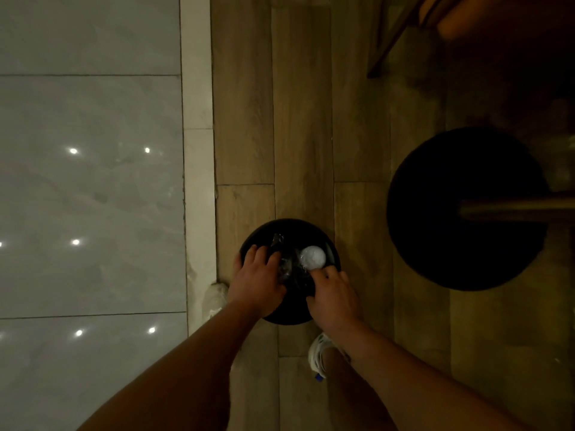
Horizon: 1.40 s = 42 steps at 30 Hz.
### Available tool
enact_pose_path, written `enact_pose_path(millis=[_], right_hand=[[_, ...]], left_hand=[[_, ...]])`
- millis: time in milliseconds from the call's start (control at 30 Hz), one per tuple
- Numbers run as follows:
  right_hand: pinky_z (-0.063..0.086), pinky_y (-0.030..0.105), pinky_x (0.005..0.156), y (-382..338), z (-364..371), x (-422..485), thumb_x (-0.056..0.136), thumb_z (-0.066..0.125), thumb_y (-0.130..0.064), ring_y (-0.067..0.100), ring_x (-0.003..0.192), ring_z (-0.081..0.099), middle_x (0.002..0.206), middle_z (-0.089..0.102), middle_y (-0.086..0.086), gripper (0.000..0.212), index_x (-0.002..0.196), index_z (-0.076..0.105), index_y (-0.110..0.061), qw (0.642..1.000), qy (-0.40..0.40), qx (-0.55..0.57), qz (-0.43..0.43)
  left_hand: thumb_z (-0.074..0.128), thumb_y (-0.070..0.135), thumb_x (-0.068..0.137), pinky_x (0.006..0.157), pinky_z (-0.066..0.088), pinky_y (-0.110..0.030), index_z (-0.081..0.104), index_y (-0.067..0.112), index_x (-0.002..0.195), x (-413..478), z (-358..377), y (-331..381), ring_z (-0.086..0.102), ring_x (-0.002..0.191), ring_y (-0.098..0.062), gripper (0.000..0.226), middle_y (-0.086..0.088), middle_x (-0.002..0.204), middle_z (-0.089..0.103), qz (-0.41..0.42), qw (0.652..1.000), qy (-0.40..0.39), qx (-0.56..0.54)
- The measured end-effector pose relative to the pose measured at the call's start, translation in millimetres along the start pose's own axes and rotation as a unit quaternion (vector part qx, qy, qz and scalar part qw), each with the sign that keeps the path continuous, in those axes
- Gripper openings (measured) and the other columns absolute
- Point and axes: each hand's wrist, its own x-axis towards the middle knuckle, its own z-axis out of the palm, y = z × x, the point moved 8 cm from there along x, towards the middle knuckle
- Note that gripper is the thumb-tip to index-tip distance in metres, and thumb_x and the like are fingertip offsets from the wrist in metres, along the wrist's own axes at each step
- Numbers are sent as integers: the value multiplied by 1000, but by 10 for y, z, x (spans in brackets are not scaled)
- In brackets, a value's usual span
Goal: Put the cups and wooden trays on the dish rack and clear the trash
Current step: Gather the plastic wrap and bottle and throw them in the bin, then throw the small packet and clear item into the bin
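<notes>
A round black bin (pixel 311 228) on the wooden floor (pixel 298 119) is being reached into, with a white round piece of trash (pixel 312 258) and crinkled clear wrapping (pixel 287 270) lying inside. Its left rim is being touched by the left hand (pixel 256 283), fingers spread and relaxed. The right hand (pixel 334 295) is being held against the white piece, though whether it grasps anything cannot be told.

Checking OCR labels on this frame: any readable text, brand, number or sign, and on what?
No readable text anywhere in the frame.
black bin: no label visible.
white wad inside it: no print visible.
shoe: small blue tab, too small and dim to read.
floor: no markings.
</notes>
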Motion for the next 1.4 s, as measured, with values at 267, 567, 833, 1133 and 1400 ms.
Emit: enact_pose_path(millis=[267, 567, 833, 1133, 1400], right_hand=[[51, 35, 81, -143, -596, -566, 86, 58, -29, 30, 104, 56, 114, 58, 12, 37, 120, 54, -16, 997, -59, 34, 20], [44, 27, 62, -511, -1708, -1724, 87, 59, -30, 24, 92, 63, 106, 67, 10, 32, 116, 59, -16, 995, -43, 91, 21], [48, 29, 80, -765, -2093, -2807, 81, 66, -43, 18, 102, 62, 115, 66, 2, 40, 116, 62, -23, 987, -80, 139, -10], [51, 36, 91, -707, -2645, -3369, 82, 57, -47, 22, 105, 61, 120, 63, 5, 47, 121, 58, -21, 981, 29, 178, 75], [52, 36, 88, -618, -2674, -3471, 67, 52, -61, 21, 105, 60, 122, 62, -1, 58, 118, 58, -32, 983, 13, 150, 106]], left_hand=[[56, 35, 86, 91, 52, -42, 47, 23, 138, -659, -598, 117, 56, 111, -28, 54, -9, 125, 55, -12, 996, -83, 22], [56, 32, 90, 80, 54, -33, 57, 22, 128, -1836, -1721, 445, 65, 101, -22, 39, -4, 113, 67, -9, 994, -106, -16], [54, 33, 88, 79, 47, -22, 56, 28, 133, -2646, -2440, 521, 64, 104, -14, 45, 2, 115, 67, 24, 993, -101, -54], [54, 45, 91, 96, 45, -24, 48, 28, 140, -2860, -2974, 326, 55, 124, -14, 52, 1, 140, 57, 72, 992, -99, 16], [52, 43, 93, 85, 42, -19, 49, 26, 139, -2648, -3135, 428, 56, 121, -13, 49, -1, 136, 57, 108, 988, -112, 25]])
